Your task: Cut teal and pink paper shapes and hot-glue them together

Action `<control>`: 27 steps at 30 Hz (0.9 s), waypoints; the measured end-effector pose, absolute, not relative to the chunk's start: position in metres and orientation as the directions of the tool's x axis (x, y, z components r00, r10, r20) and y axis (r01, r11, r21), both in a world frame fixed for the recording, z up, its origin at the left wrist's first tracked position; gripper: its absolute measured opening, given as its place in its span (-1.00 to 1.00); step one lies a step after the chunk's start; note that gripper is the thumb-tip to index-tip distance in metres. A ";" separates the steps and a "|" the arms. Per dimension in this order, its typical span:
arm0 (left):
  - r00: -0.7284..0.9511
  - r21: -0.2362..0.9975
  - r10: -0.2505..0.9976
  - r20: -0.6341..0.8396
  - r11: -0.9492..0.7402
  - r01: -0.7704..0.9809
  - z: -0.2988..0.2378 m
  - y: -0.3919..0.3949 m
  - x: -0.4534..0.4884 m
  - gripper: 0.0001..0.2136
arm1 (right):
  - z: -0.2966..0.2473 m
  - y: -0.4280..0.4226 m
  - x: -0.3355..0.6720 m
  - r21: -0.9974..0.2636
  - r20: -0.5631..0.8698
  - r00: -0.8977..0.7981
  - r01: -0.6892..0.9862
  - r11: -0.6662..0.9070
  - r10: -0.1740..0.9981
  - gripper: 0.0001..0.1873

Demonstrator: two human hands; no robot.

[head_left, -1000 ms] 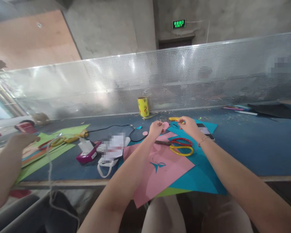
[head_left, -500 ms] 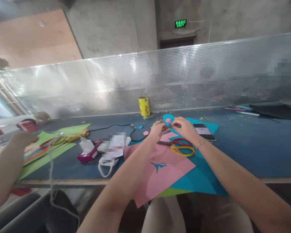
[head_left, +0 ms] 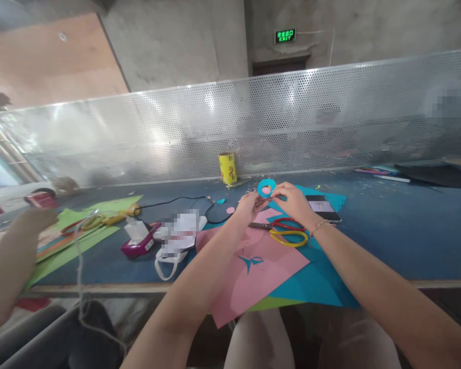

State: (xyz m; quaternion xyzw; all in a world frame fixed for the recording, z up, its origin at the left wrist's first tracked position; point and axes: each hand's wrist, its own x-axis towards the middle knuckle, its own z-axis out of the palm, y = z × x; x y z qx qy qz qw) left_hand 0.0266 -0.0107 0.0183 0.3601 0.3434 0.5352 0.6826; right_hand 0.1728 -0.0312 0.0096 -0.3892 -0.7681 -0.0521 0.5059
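The blue paper ring (head_left: 266,187) with a pink disc at its middle stands up above the table, held face-on to me, just over the far edge of the coloured sheets. It sits between my two hands, and that is the relation that counts: my right hand (head_left: 294,201) is the nearer one, its fingertips pinching the ring's right rim from the side, while my left hand (head_left: 249,206) comes up from below and to the left, fingers closed toward the ring's lower left edge; whether they actually grip the paper there I cannot tell. The ring has no long axis, so its flat face matters instead, and that face is turned toward me.

Just below my hands lie the scissors (head_left: 288,231) with red and yellow loops, on the pink sheet (head_left: 253,266) and the blue sheet (head_left: 315,287). A phone (head_left: 321,206) rests just right of my right hand, and a yellow roll (head_left: 228,168) stands farther back by the perforated screen (head_left: 330,113).
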 end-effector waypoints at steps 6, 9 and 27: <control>0.148 0.815 0.978 -0.147 0.204 -0.543 0.018 -0.005 0.026 -0.85 | 0.011 -0.035 0.172 -0.307 0.804 -0.223 0.638 0.707 0.551 -0.88; 0.161 0.818 0.978 -0.130 0.198 -0.540 0.019 -0.004 0.025 -0.85 | 0.011 -0.035 0.172 -0.320 0.791 -0.220 0.647 0.692 0.571 -0.87; 0.205 0.909 0.978 0.045 0.045 -0.414 0.016 -0.007 0.025 -0.94 | 0.014 -0.041 0.168 -0.387 0.753 -0.235 0.597 0.702 0.615 -0.91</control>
